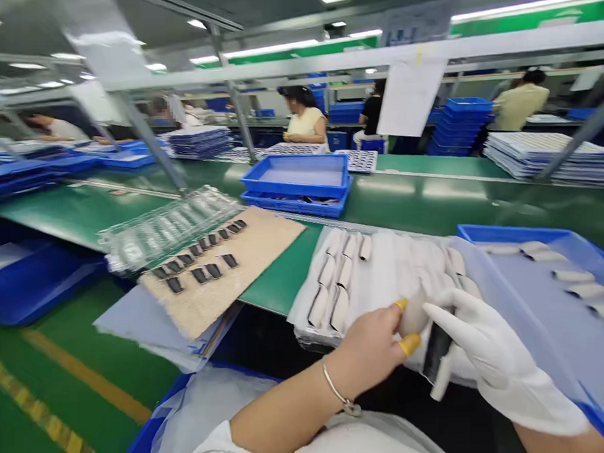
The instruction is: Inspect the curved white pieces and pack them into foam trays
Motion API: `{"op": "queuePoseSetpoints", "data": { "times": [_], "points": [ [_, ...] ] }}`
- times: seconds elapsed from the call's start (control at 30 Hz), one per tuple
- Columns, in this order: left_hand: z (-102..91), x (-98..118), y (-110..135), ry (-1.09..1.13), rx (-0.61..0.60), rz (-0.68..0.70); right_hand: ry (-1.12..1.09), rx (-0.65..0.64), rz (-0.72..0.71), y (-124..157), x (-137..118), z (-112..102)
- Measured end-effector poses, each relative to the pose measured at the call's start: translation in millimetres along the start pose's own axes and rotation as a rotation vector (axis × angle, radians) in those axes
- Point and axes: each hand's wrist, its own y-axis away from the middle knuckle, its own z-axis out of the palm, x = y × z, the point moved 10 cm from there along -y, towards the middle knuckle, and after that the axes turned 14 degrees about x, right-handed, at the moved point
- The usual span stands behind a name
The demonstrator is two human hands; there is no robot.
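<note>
Beyond the white-lined tray (pixel 381 263), the green surface (pixel 406 205) lies open; the tray juts past the near edge, a narrow green strip parts it from the tan board (pixel 267 245), and a blue tray (pixel 517 232) crowds its right side. Over the white-lined tray's near edge, the left hand (pixel 370 347) has yellow-tipped fingers pinching a pale piece (pixel 415 316), smooth but blurred, while the gloved right hand (pixel 508 354) grasps a dark, flat, slightly glossy piece (pixel 436 351), tilted, its lower end pointing down

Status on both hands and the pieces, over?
Left hand: pinching pale piece. Right hand, gloved: holding dark piece. Close beyond: rows of white pieces.
</note>
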Motion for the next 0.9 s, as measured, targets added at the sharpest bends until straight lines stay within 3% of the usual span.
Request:
{"op": "queuePoseSetpoints", "data": {
  "times": [0.17,0.3,0.43,0.57,0.9],
  "points": [
    [19.2,-24,-1,0.626,-0.089,-0.344,-0.07,-0.04,-0.085,-11,-17,-11],
    [33.0,-33,11,0.778,-0.239,-0.545,-0.091,-0.147,-0.078,-12,-4,-22],
    [41.1,-27,22,0.779,-0.369,-0.559,0.035,-0.168,-0.039,-12,9,-22],
    [46.8,-20,28,0.745,-0.458,-0.541,-0.004,-0.168,-0.037,-15,10,-15],
    [49.4,-17,34,0.741,-0.499,-0.562,-0.038,-0.157,-0.01,-13,8,-10]
  ]
}}
